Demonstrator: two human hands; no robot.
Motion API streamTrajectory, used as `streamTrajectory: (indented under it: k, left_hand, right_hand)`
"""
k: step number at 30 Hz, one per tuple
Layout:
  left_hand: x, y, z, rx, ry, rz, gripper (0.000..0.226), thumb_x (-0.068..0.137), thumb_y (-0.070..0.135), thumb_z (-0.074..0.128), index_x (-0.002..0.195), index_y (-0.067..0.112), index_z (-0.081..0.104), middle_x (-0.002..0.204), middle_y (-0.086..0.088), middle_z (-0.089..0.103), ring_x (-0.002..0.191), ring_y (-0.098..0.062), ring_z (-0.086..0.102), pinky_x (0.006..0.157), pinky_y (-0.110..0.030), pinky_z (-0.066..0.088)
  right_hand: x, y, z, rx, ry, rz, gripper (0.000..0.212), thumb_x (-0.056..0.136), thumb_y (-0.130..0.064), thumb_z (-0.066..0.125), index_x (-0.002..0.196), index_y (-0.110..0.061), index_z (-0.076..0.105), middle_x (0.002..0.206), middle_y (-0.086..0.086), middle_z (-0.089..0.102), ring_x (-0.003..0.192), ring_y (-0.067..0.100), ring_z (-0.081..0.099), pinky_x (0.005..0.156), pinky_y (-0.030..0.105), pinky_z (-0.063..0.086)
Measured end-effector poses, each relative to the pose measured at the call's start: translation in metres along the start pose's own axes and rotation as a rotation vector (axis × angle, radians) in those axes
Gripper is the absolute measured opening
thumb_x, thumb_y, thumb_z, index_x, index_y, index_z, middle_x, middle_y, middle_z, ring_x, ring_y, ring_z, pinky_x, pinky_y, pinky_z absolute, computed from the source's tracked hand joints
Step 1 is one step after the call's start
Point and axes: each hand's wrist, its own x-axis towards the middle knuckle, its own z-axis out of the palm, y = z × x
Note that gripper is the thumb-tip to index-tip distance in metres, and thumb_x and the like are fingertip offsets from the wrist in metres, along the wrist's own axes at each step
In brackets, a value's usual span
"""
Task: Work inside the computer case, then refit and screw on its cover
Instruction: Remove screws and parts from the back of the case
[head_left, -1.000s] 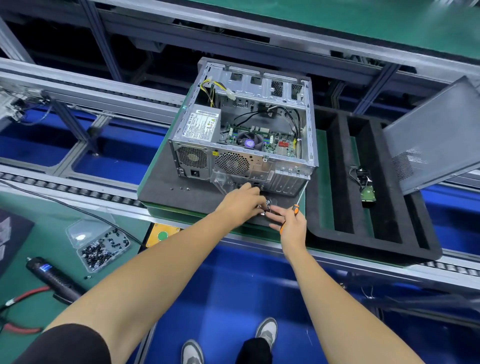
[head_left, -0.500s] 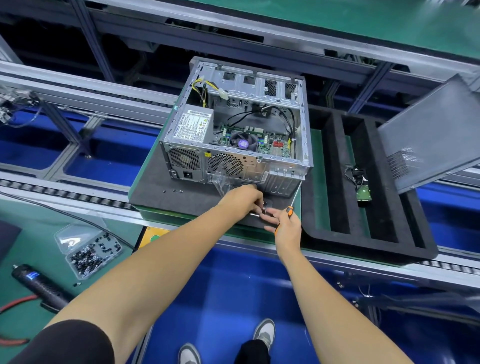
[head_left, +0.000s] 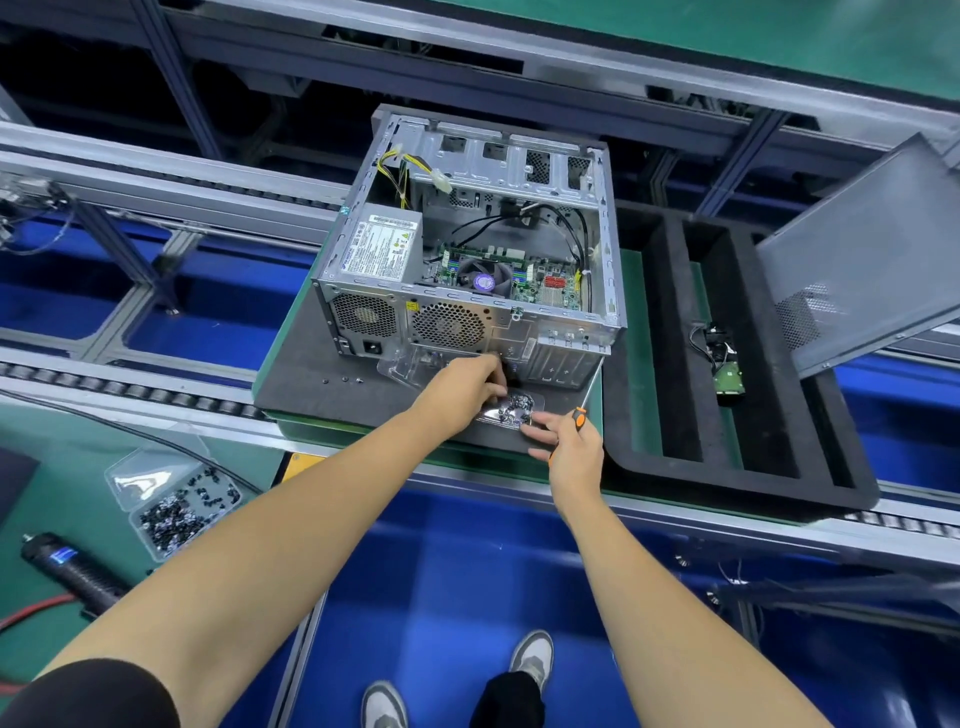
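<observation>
An open computer case (head_left: 467, 270) lies on a dark foam mat (head_left: 311, 379), its motherboard, fan and power supply showing. Its grey side cover (head_left: 857, 249) leans at the right. A small clear box of screws (head_left: 514, 408) sits on the mat in front of the case, its lid (head_left: 410, 364) flipped back. My left hand (head_left: 467, 384) reaches into that box with curled fingers; whether it pinches a screw is hidden. My right hand (head_left: 566, 441) grips an orange-handled screwdriver (head_left: 579, 415), its fingers stretched toward the box.
A black foam tray (head_left: 675, 415) at the right holds a hard drive (head_left: 727, 376) with cables. Three loose screws (head_left: 343, 380) lie on the mat. On the green bench at the left are a second screw box (head_left: 176, 504) and an electric screwdriver (head_left: 72, 571).
The view has shifted slightly. My left hand has moved a little away from the box, so the screws inside show now. My right hand stays beside the box with the screwdriver.
</observation>
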Motion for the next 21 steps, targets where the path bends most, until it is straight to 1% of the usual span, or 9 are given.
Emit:
streamTrajectory:
  k: [2,6,9,11,12,14,16,19,21]
  left_hand:
    - [-0.002,-0.004,-0.002,0.032,0.000,0.055,0.007,0.096,0.018,0.068,0.097,0.014,0.063,0.096,-0.005,0.071,0.089,-0.022,0.065,0.081,-0.037,0.052]
    - [-0.004,-0.006,-0.006,-0.077,0.012,0.096,0.022,0.083,0.013,0.082,0.086,0.019,0.062,0.090,0.004,0.071,0.087,-0.015,0.065,0.083,-0.030,0.052]
    - [-0.003,-0.006,-0.006,-0.117,0.028,0.081,0.029,0.076,0.015,0.089,0.082,0.022,0.061,0.084,0.011,0.069,0.079,-0.007,0.064,0.074,-0.022,0.048]
    - [-0.003,-0.007,-0.003,-0.159,0.034,0.063,0.028,0.076,0.018,0.089,0.086,0.023,0.063,0.081,0.011,0.067,0.076,-0.008,0.064,0.069,-0.019,0.047]
    - [-0.004,-0.006,-0.001,-0.182,0.036,0.051,0.027,0.078,0.019,0.088,0.093,0.023,0.066,0.082,0.009,0.068,0.076,-0.010,0.065,0.070,-0.019,0.049]
    - [-0.005,-0.006,0.001,-0.172,0.047,0.051,0.024,0.085,0.016,0.082,0.105,0.021,0.070,0.090,0.005,0.072,0.082,-0.012,0.066,0.077,-0.021,0.052]
    - [-0.006,-0.003,0.002,-0.172,0.074,0.045,0.019,0.093,0.006,0.069,0.109,0.015,0.074,0.102,0.000,0.075,0.088,-0.011,0.065,0.081,-0.020,0.051]
    - [-0.007,0.006,0.003,-0.305,0.060,-0.052,0.028,0.101,-0.004,0.047,0.112,0.005,0.071,0.102,-0.014,0.072,0.083,-0.017,0.061,0.068,-0.016,0.049]
    - [-0.007,0.012,0.004,-0.309,0.014,-0.070,0.032,0.102,-0.004,0.038,0.112,0.004,0.068,0.097,-0.012,0.068,0.080,-0.020,0.057,0.068,-0.026,0.048]
  right_hand:
    - [0.000,0.001,0.000,-0.009,0.005,0.000,0.033,0.102,-0.015,0.041,0.097,-0.009,0.073,0.103,0.000,0.077,0.087,0.016,0.077,0.063,0.031,0.059]
    - [0.000,0.000,0.001,-0.006,0.013,0.008,0.033,0.103,-0.015,0.040,0.097,-0.009,0.072,0.103,0.000,0.077,0.087,0.016,0.077,0.062,0.029,0.057]
    - [0.000,0.000,0.001,-0.004,0.018,0.016,0.033,0.102,-0.015,0.040,0.096,-0.010,0.072,0.103,0.000,0.077,0.087,0.017,0.077,0.062,0.030,0.057]
    - [0.000,-0.001,0.001,-0.010,0.021,0.018,0.035,0.103,-0.016,0.039,0.096,-0.010,0.073,0.102,0.000,0.077,0.087,0.016,0.077,0.061,0.028,0.057]
    - [0.000,-0.001,0.002,-0.010,0.023,0.020,0.036,0.104,-0.016,0.038,0.097,-0.010,0.073,0.102,0.000,0.077,0.086,0.016,0.077,0.061,0.027,0.057]
    - [0.001,-0.001,0.002,-0.005,0.024,0.028,0.035,0.104,-0.016,0.039,0.100,-0.007,0.072,0.103,0.000,0.077,0.086,0.016,0.077,0.061,0.028,0.057]
    - [0.001,0.000,0.001,0.002,0.018,0.036,0.033,0.104,-0.016,0.039,0.103,-0.004,0.070,0.104,0.000,0.078,0.087,0.017,0.077,0.062,0.030,0.057]
    - [0.001,0.000,0.001,-0.002,0.014,0.032,0.034,0.104,-0.016,0.038,0.101,-0.006,0.071,0.104,0.001,0.077,0.087,0.018,0.077,0.064,0.032,0.058]
    - [0.001,0.000,0.001,-0.008,0.016,0.029,0.035,0.104,-0.017,0.038,0.101,-0.006,0.071,0.104,0.002,0.077,0.087,0.018,0.077,0.065,0.034,0.059]
